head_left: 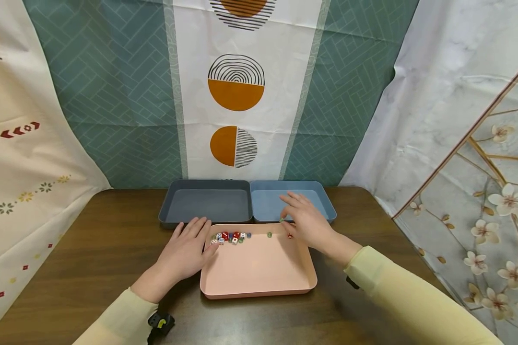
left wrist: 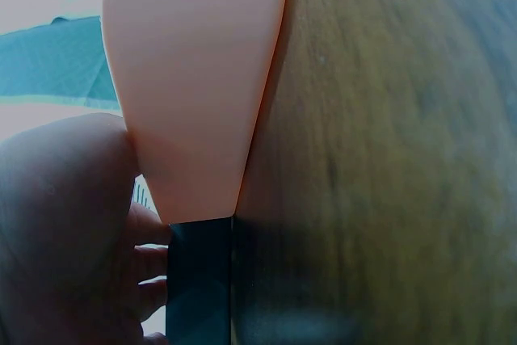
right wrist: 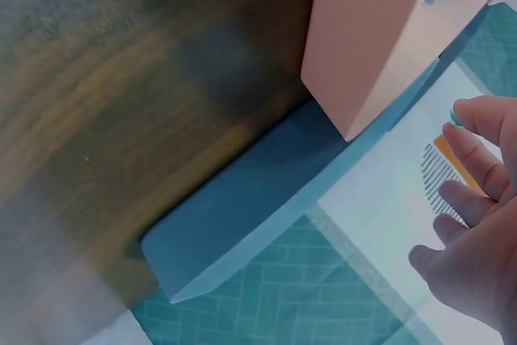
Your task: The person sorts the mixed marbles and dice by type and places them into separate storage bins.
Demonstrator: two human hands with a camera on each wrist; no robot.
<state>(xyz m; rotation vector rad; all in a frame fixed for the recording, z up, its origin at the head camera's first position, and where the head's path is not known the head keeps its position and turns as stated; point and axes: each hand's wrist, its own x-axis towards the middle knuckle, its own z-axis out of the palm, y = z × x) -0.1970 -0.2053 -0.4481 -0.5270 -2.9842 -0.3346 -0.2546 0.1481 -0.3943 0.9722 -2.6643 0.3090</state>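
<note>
Small green piece (head_left: 281, 220), mostly hidden, clamped between thumb and forefinger of your right hand (head_left: 307, 226), over far rim of smooth, round-cornered pink tray (head_left: 259, 270). Your left hand (head_left: 187, 250) at left rim, fingers straight, thumb apart. Inside, red and white spotted dice (head_left: 236, 235) clustered. Beyond, rectangular dark-grey tray (head_left: 205, 205), light-blue tray (head_left: 285, 189). Beneath, wood-grained brown table (head_left: 112, 244).

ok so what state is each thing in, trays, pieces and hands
pink tray: upright, uncovered
left hand: fingers outstretched, thumb over the pink tray's left edge
right hand: pinching a small green piece
dark grey tray: upright, uncovered
blue tray: upright, uncovered, partly hidden by the right hand
dice group: bunched at the pink tray's far left
loose green piece: apart from the group
red die: near the right hand
</note>
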